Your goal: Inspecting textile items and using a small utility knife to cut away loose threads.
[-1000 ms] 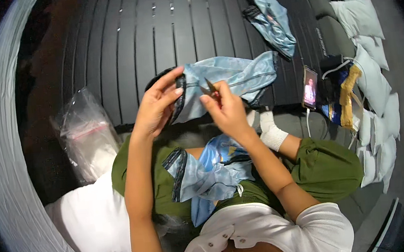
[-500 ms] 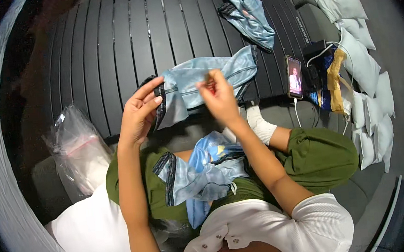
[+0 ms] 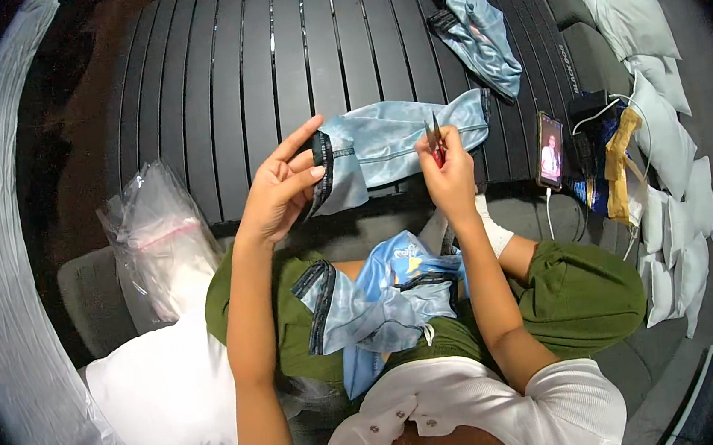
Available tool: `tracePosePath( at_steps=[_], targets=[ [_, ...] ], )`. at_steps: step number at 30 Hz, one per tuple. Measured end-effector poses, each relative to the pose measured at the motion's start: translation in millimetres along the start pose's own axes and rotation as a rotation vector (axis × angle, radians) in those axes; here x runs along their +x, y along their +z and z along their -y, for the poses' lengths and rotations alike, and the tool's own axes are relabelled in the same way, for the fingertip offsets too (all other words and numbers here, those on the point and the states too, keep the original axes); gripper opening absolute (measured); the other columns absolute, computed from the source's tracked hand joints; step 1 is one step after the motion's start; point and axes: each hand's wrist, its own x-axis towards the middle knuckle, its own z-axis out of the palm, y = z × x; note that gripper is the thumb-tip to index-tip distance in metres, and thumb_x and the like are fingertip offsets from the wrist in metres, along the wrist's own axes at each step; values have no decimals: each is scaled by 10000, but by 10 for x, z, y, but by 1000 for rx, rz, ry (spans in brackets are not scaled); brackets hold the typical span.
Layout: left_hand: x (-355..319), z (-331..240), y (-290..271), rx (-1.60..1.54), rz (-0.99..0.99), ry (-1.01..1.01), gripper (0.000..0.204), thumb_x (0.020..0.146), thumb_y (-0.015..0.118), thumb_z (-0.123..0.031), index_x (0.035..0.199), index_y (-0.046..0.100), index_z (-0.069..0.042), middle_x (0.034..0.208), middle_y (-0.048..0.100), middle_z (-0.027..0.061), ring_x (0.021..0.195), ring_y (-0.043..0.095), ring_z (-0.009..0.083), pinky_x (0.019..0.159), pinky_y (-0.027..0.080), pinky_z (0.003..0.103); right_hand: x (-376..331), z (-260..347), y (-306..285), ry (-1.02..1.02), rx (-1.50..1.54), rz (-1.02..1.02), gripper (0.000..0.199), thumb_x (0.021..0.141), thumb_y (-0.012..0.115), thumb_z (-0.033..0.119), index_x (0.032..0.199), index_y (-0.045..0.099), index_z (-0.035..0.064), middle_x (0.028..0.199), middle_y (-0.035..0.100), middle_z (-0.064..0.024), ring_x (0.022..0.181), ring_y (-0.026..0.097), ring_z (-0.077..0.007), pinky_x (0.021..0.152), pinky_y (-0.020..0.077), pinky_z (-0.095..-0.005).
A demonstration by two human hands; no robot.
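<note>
My left hand (image 3: 283, 191) pinches the dark-banded end of a pale blue fabric sleeve (image 3: 392, 142) that lies across the near edge of the black slatted table (image 3: 273, 67). My right hand (image 3: 451, 175) is closed on small red-handled snips (image 3: 434, 139), their blades pointing up over the sleeve's middle. A pile of similar blue sleeves (image 3: 382, 306) rests on my lap, over green trousers.
Another blue sleeve (image 3: 480, 30) lies at the table's far right. A phone (image 3: 550, 151) with a lit screen and cables sits at the right edge beside yellow items (image 3: 616, 159). Clear plastic bags (image 3: 160, 237) are at my left; grey-white cushions (image 3: 654, 108) line the right.
Both hands with the sleeve have shifted slightly toward the table's near edge. The right hand has drawn right and lifted the snips upright, and the left hand now grips the banded end.
</note>
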Motion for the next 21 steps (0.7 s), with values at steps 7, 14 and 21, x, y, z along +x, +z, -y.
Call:
tracePosePath(
  at_steps=[7, 14, 21],
  targets=[
    [2, -37, -98, 49, -67, 92, 474, 770, 544, 35, 1231, 433, 31, 1093, 561, 73, 866, 558, 81, 741, 441, 163, 535, -718, -755, -67, -309, -496, 194, 810, 548, 55, 993, 541, -7, 883, 580, -63, 715, 501, -118, 676, 412, -242],
    [40, -171, -319, 16, -216, 97, 351, 806, 527, -6, 1154, 514, 30, 966, 603, 54, 767, 575, 66, 678, 467, 178, 814, -1155, -1032, 478, -147, -16, 390, 698, 699, 384, 674, 545, 27, 591, 509, 9, 552, 469, -94, 522, 355, -230],
    [7, -312, -704, 360, -440, 37, 247, 783, 601, -73, 1026, 623, -35, 703, 582, -83, 477, 345, -33, 427, 240, 116, 689, -951, -1043, 615, 111, 55, 319, 740, 671, 313, 616, 430, 145, 517, 341, 63, 372, 290, -52, 337, 203, -224]
  ],
)
